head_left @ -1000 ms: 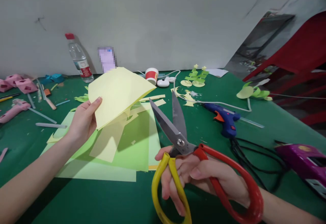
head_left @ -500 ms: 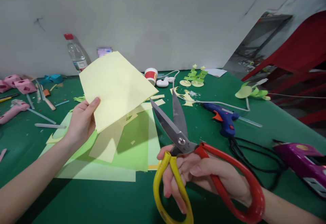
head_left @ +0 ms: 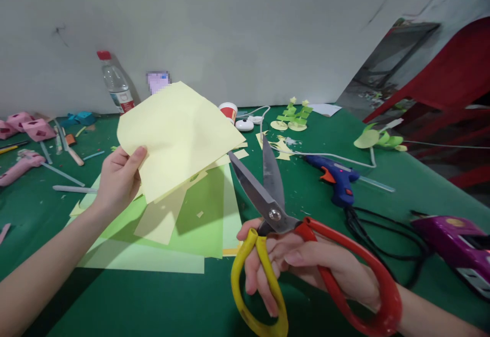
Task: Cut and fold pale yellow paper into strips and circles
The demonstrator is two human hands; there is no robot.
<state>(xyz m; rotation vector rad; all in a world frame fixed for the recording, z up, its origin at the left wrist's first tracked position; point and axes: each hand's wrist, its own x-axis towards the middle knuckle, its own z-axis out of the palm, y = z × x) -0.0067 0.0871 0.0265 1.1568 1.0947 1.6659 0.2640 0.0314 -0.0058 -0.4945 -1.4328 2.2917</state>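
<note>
Low in the frame's right half, the right hand (head_left: 306,270) grips the scissors (head_left: 275,224) through their yellow and red loops, blades parted. Left of centre, the left hand (head_left: 118,178) pinches a pale yellow sheet (head_left: 179,133) above green paper (head_left: 184,235) on the surface (head_left: 57,209). Farther right lies a blue glue gun (head_left: 337,178).

The sheet (head_left: 179,133) in my left hand (head_left: 118,178) is plain pale yellow. The scissors (head_left: 273,213) in my right hand (head_left: 306,265) have grey blades, one yellow loop and one red loop. The table cloth (head_left: 153,301) is dark green. At 2 o'clock from the scissors, the glue gun (head_left: 339,178) is blue with an orange trigger.
</note>
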